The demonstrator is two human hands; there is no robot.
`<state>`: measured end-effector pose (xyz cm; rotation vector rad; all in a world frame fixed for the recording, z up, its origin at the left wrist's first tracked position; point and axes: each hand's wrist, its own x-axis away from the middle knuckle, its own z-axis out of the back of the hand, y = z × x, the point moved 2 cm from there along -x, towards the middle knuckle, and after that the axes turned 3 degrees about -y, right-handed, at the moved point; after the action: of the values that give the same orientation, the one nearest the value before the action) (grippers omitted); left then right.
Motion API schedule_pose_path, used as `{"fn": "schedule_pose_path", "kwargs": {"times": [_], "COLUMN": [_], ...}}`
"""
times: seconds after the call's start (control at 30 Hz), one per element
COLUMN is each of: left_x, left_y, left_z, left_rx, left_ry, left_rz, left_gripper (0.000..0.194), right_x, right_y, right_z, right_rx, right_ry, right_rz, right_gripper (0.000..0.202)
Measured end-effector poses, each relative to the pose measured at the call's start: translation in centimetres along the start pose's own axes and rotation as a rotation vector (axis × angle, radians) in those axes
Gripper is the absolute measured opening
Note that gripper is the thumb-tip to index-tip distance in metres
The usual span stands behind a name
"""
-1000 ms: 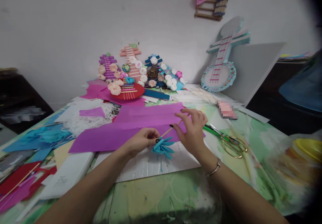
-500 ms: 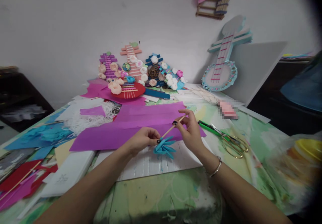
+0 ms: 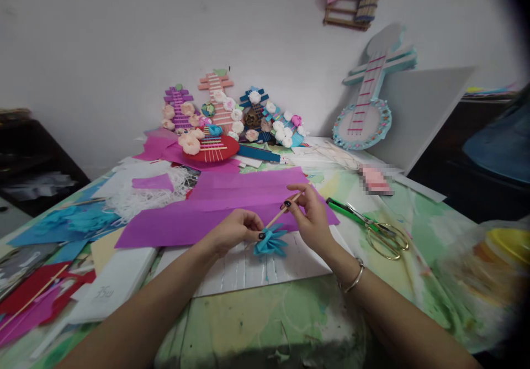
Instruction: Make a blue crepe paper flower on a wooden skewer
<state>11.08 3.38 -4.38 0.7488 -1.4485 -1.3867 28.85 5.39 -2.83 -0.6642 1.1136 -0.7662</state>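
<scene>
Pale wall (image 3: 103,54) backs a counter (image 3: 240,325) mottled green and white. At its far right leans a big teal-edged instrument shape (image 3: 364,104) with pink bars. Purple paper (image 3: 161,225) spreads across the middle, and nearer the person lies a white board (image 3: 236,275). Gold-handled scissors (image 3: 387,239) rest to the right. Over the board, the left hand (image 3: 232,231) pinches a blue paper flower (image 3: 272,243) by its upper left edge; the right hand (image 3: 309,214), thumb and fingers close together, holds a thin pale stick (image 3: 276,218) slanting down to the flower.
</scene>
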Motion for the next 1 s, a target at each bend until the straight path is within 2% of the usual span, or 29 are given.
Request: {"fn": "schedule_pose_path", "kwargs": {"times": [0.4,0.47,0.63,0.73,1.0], "left_x": [-0.04,-0.09,0.02,0.14,0.40], "left_y": [-0.34,-0.47,-0.05,0.31,0.33], "left_z": [0.12,0.18,0.18,0.06,-0.18], "left_rx": [0.025,0.025,0.025,0.003,0.039], "left_ry": [-0.015,-0.015,0.006,-0.011,-0.105], "left_rz": [-0.001,0.002,-0.008,-0.011,0.065], "left_gripper": [0.015,0.016,0.016,0.015,0.009], "right_x": [0.05,0.07,0.00,-0.13,-0.20], "right_y": [0.11,0.06,-0.37,-0.66,-0.39], "right_z": [-0.11,-0.15,-0.19,-0.18,-0.50], "right_rx": [-0.098,-0.149,-0.369,-0.462,-0.595], "right_ry": [-0.011,-0.001,0.031,0.031,-0.032], "right_rz": [-0.036,-0.046,-0.068,-0.092,-0.104], "right_gripper": [0.027,0.035,0.067,0.074,0.056]}}
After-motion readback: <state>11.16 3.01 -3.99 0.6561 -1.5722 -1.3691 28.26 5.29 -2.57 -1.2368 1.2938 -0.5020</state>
